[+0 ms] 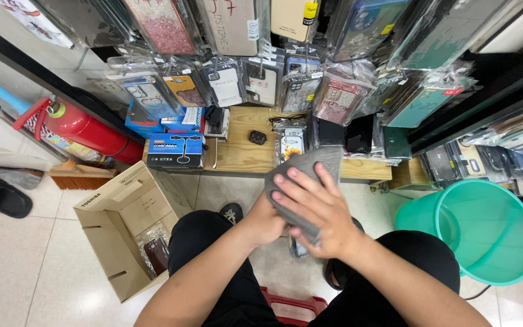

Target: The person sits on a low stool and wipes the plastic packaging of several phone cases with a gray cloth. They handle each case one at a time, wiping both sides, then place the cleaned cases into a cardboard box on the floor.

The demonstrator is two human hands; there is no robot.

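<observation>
Packed phone-case shop, wooden counter [243, 154] against the far wall, both hands busy with a grey cloth.

Right hand [316, 209] lies flat with fingers spread over the grey cloth [310, 169], pressing it down; left hand [264, 221] sits underneath, mostly hidden, closed around something wrapped in the cloth, of which only a dark edge shows below, so I cannot tell what it is. Cloth is held above the person's lap, just near of the counter's front edge. Hanging phone cases [225, 85] crowd the far side. To the left, an open cardboard box [122, 206] on the tiled floor and a red fire extinguisher [86, 130]; to the right, a green plastic bucket [485, 236].
</observation>
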